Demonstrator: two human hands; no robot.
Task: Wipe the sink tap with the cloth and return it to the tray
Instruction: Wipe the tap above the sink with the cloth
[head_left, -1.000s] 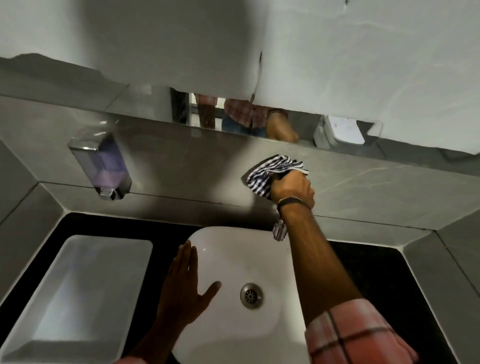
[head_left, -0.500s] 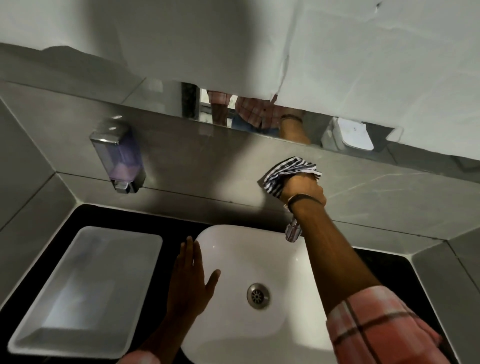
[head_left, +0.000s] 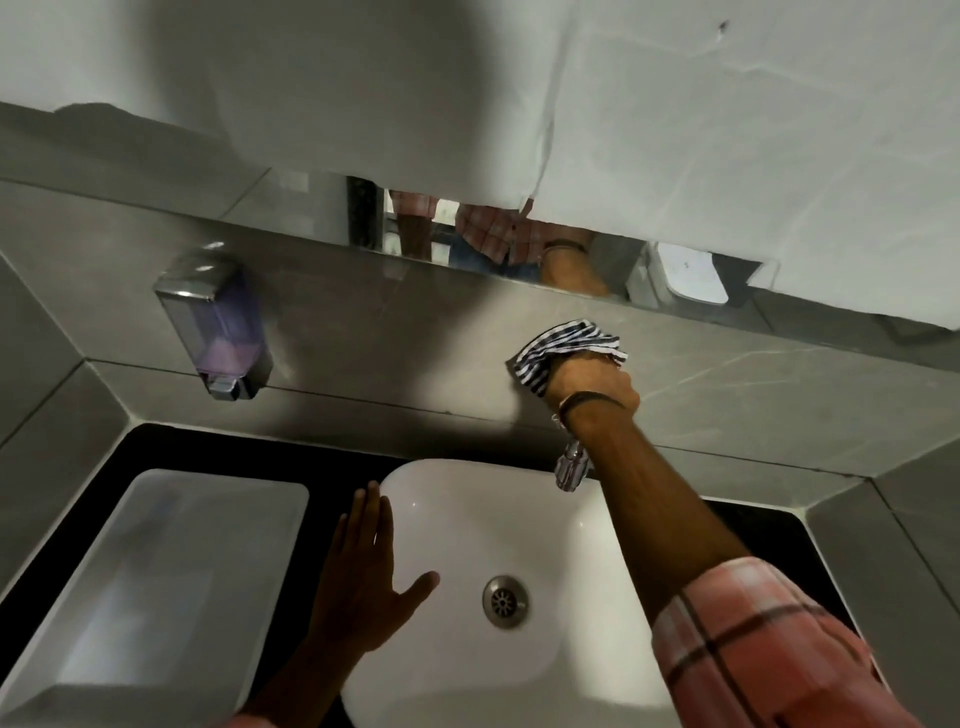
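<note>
My right hand (head_left: 595, 385) grips a black-and-white checked cloth (head_left: 563, 347) against the upper part of the chrome tap, close to the grey tiled wall. Only the tap's spout end (head_left: 570, 466) shows below my wrist, over the back rim of the white sink (head_left: 545, 525). My left hand (head_left: 366, 582) lies flat with fingers spread on the sink's left rim, holding nothing. An empty white tray (head_left: 156, 587) sits on the black counter to the left of the sink.
A soap dispenser (head_left: 218, 332) with purple liquid hangs on the wall above the tray. A mirror strip (head_left: 498, 244) runs along the wall under a white panel. The drain (head_left: 505, 601) sits mid-basin. Grey tiled walls close in both sides.
The view has drifted, shifting everything slightly right and down in frame. My right hand stays on the tap with the cloth, and my left hand stays on the sink rim.
</note>
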